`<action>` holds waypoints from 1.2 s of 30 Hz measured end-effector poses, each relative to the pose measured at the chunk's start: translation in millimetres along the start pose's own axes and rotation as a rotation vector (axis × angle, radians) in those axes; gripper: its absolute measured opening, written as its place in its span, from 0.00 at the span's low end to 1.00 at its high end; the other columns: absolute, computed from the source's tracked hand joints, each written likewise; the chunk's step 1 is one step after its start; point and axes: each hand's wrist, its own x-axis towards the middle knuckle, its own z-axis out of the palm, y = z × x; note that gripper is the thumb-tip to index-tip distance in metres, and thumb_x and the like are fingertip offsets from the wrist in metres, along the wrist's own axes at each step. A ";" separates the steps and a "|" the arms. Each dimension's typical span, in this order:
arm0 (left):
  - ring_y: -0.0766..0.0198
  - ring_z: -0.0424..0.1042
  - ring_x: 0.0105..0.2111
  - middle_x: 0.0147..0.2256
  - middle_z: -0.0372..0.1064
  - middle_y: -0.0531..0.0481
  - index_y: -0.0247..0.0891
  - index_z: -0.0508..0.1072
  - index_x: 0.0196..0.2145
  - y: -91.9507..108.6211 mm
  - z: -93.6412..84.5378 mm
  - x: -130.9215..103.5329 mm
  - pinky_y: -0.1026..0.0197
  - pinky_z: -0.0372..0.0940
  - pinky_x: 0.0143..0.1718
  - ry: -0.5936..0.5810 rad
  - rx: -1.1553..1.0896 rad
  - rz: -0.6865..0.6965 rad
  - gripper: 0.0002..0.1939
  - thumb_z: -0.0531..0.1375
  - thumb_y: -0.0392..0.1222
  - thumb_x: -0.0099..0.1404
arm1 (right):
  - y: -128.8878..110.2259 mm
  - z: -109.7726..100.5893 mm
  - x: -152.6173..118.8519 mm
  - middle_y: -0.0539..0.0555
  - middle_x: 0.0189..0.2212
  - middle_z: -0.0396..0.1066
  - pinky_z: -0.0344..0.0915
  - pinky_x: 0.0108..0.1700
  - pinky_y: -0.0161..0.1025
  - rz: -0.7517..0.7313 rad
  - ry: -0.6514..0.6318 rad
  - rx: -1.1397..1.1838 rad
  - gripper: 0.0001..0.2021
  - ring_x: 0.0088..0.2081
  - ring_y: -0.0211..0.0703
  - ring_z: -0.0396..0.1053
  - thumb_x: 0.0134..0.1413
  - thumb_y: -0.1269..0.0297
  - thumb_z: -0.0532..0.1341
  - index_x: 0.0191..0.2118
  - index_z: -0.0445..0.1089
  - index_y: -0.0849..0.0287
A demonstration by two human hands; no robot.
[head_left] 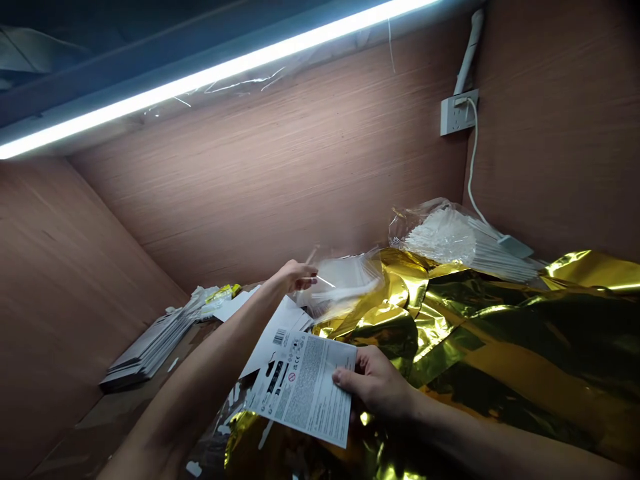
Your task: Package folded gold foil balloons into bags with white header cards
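Note:
My right hand [375, 383] grips the right edge of a white printed card [315, 383], with its thumb on the face. The card carries small text, a barcode, symbols and a dark hang hole. Farther off, my left hand [300, 275] reaches forward with its fingers closed on a thin white stick, blurred at its tips. Just right of that hand lies a clear plastic bag [350, 277] with pale contents. White cards [280, 327] lie behind the printed card, partly covered by my left forearm. Gold foil sheeting [450, 320] spreads beneath and to the right.
A stack of cards [150, 350] lies at the left. A clear bag of thin white sticks [450, 237] rests at the back right. Wooden panels [270, 180] enclose the space. A power outlet [457, 113] with a hanging cable is on the wall; a tube light [225, 67] runs overhead.

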 end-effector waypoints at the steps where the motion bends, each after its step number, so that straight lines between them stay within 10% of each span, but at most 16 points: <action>1: 0.67 0.75 0.30 0.35 0.75 0.47 0.29 0.74 0.40 -2.9 -8.1 -9.8 0.64 0.73 0.31 -0.023 -0.094 0.020 0.06 0.64 0.37 0.69 | 1.5 -1.0 0.5 0.54 0.25 0.73 0.67 0.22 0.32 -0.005 0.008 -0.003 0.19 0.21 0.40 0.70 0.58 0.49 0.67 0.33 0.73 0.65; 7: 0.70 0.78 0.33 0.36 0.78 0.42 0.27 0.77 0.40 -54.1 -55.7 -84.8 0.71 0.74 0.42 -0.045 -0.652 0.151 0.05 0.62 0.24 0.67 | 5.1 -5.4 -2.9 0.56 0.27 0.74 0.68 0.26 0.35 0.007 0.038 0.007 0.20 0.24 0.42 0.71 0.61 0.49 0.68 0.36 0.75 0.66; 14: 0.68 0.79 0.31 0.32 0.78 0.46 0.30 0.75 0.35 -113.9 -63.2 -144.1 0.69 0.75 0.35 0.108 -0.999 0.164 0.08 0.66 0.22 0.61 | -4.3 -0.3 -16.6 0.57 0.32 0.74 0.69 0.35 0.38 0.115 0.022 -0.007 0.19 0.33 0.46 0.72 0.62 0.49 0.69 0.39 0.77 0.64; 25: 0.63 0.79 0.32 0.31 0.78 0.48 0.34 0.70 0.36 -139.4 -66.8 -165.3 0.60 0.74 0.37 0.359 -1.062 0.343 0.22 0.76 0.27 0.48 | -6.5 17.1 -26.0 0.64 0.35 0.78 0.77 0.35 0.50 0.185 0.412 0.079 0.17 0.35 0.61 0.78 0.52 0.54 0.75 0.40 0.81 0.63; 36: 0.58 0.78 0.34 0.32 0.76 0.47 0.35 0.69 0.37 -146.0 -54.8 -173.2 0.48 0.78 0.40 0.366 -1.015 0.353 0.23 0.76 0.28 0.49 | 4.3 -6.8 -23.7 0.63 0.39 0.80 0.81 0.33 0.46 0.112 0.666 -0.098 0.20 0.37 0.63 0.79 0.45 0.55 0.80 0.41 0.83 0.61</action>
